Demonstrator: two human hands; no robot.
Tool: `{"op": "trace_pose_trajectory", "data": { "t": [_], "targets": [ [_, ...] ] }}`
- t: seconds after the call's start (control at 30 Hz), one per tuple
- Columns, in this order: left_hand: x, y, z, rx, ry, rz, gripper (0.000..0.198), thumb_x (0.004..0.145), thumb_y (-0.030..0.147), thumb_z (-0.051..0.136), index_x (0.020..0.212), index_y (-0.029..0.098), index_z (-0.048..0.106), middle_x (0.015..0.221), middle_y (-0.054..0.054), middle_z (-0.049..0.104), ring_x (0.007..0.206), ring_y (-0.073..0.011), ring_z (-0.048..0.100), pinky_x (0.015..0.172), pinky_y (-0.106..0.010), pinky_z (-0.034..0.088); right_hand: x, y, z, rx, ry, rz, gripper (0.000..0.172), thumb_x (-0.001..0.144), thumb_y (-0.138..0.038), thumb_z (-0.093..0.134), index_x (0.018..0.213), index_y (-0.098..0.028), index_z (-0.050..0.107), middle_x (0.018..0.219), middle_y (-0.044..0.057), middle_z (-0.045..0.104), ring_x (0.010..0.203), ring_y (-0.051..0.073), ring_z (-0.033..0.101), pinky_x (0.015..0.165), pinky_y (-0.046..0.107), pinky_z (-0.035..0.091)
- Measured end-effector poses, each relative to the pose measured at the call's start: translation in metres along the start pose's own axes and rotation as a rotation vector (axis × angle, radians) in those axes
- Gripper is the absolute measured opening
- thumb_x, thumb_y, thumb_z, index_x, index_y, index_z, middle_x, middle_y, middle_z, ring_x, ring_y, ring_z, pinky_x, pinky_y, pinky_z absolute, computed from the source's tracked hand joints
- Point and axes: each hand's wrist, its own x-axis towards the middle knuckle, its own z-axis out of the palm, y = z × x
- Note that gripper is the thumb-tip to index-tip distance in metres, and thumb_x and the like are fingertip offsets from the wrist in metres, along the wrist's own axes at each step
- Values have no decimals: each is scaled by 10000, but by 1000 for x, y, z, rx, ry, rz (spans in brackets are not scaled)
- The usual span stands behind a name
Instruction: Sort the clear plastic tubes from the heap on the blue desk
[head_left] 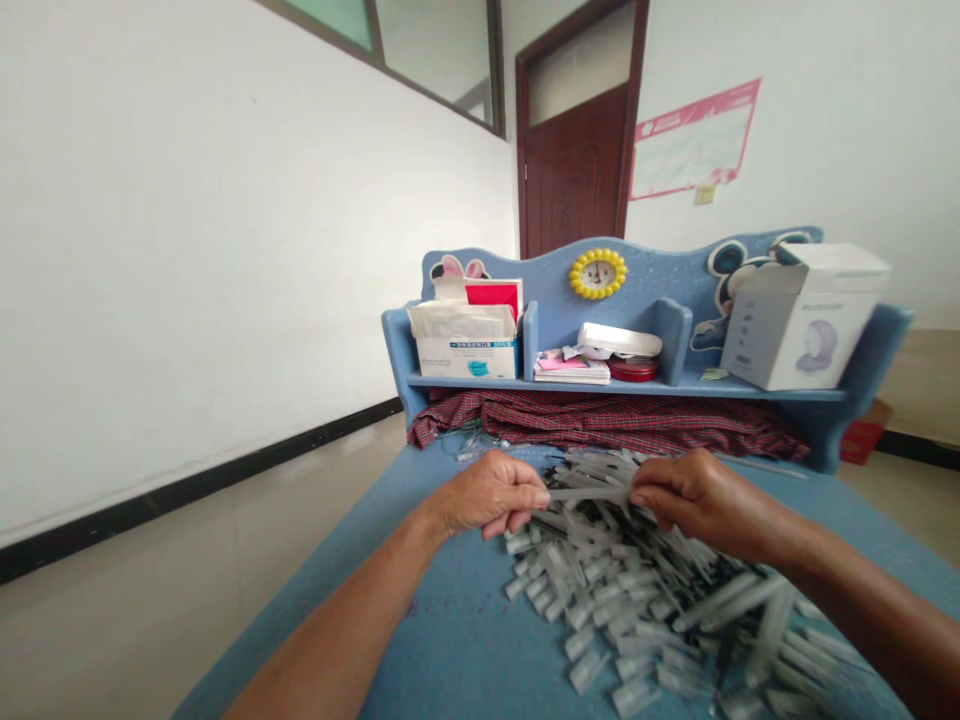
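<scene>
A slim translucent plastic tube (589, 494) is stretched level between my two hands, above a heap of similar pieces. My left hand (495, 494) pinches its left end between thumb and fingers. At the other end, the fingers of my right hand (686, 492) are closed round the tube and hide its tip. Beneath and in front of my hands spreads a pile of clear tubes and short caps (622, 590), with dark thin pieces mixed among them. What the dark pieces are is too blurred to tell.
The pile lies on a blue table (450, 630). Behind it, a rolled checked cloth (600, 420) lies under a blue shelf (675, 389). The shelf holds a mask box (465, 357), papers (570, 372), a red round tin (632, 371) and a white carton (802, 325).
</scene>
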Motion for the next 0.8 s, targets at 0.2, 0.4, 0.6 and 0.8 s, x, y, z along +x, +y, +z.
{"op": "trace_pose_trajectory", "data": {
  "t": [0.2, 0.4, 0.6, 0.8],
  "targets": [
    [-3, 1, 2, -129, -113, -10, 275, 733, 360, 636, 740, 85, 623, 456, 29, 559, 257, -21, 373, 259, -117, 216, -18, -1, 7, -337, 108, -157, 323, 926, -345, 335, 795, -167, 570, 619, 14, 557, 552, 117, 502, 530, 257, 303],
    [-1, -4, 1, -241, -211, -29, 273, 722, 343, 650, 773, 76, 628, 461, 18, 573, 240, -20, 361, 243, -112, 208, -27, 2, 15, -511, 262, -354, 237, 918, -265, 386, 841, -148, 578, 625, 29, 556, 563, 135, 487, 550, 285, 301],
    [-3, -4, -2, -371, -262, -31, 347, 690, 375, 679, 873, 99, 577, 439, 28, 573, 216, -30, 343, 223, -104, 196, -26, 3, 15, -522, 349, -446, 207, 888, -192, 422, 761, -173, 584, 597, 27, 547, 550, 134, 473, 549, 288, 307],
    [-2, -1, 1, -332, -199, -37, 324, 684, 341, 694, 852, 113, 536, 458, 37, 578, 231, -20, 343, 241, -96, 208, -20, 2, 16, -249, 175, -71, 293, 895, -401, 390, 859, -179, 578, 617, 16, 587, 535, 122, 516, 512, 245, 333]
  ]
}}
